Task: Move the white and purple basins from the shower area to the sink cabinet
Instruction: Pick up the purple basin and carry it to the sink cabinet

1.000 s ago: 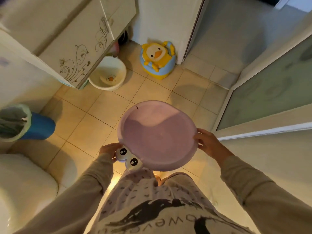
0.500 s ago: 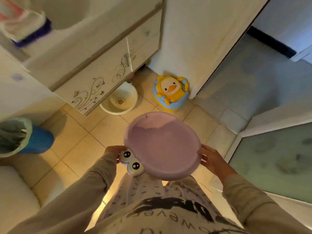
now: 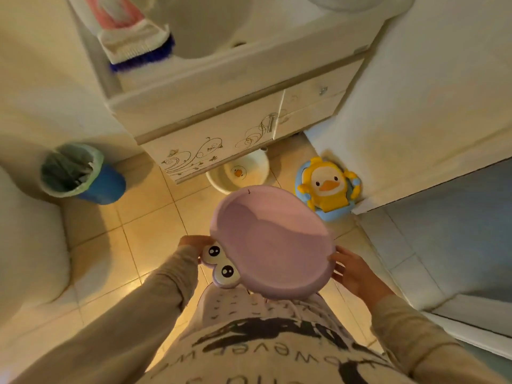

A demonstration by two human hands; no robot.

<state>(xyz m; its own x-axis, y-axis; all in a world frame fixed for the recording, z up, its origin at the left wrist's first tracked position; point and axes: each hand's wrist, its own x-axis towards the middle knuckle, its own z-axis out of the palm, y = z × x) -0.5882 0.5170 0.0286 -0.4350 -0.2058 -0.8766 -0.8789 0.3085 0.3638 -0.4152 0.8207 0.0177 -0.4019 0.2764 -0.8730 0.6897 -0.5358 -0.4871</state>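
A: What is the person holding?
B: A round purple plastic basin (image 3: 273, 242) with two cartoon eyes on its near rim, carried in the air over the tiled floor (image 3: 144, 217), just in front of the wooden sink cabinet with brown swirl decals (image 3: 210, 151).
A: Hands?
B: The left hand (image 3: 194, 242) is curling its fingers around the rim beside the eyes. The right hand (image 3: 352, 270) is pressing the opposite rim, fingers spread fairly wide along the edge.
A: The other basin?
B: A round white plastic basin with a small duck print inside (image 3: 239, 173) is sitting on the floor, partly tucked under the cabinet.
A: Any writing?
B: The shirt (image 3: 263, 342) is showing upside-down letters, roughly "owever"; the rest is too blurred.
A: Surroundings?
B: A yellow duck potty seat (image 3: 327, 187) is leaning at the wall corner, and a blue bin with green liner (image 3: 80, 176) is standing to the left.
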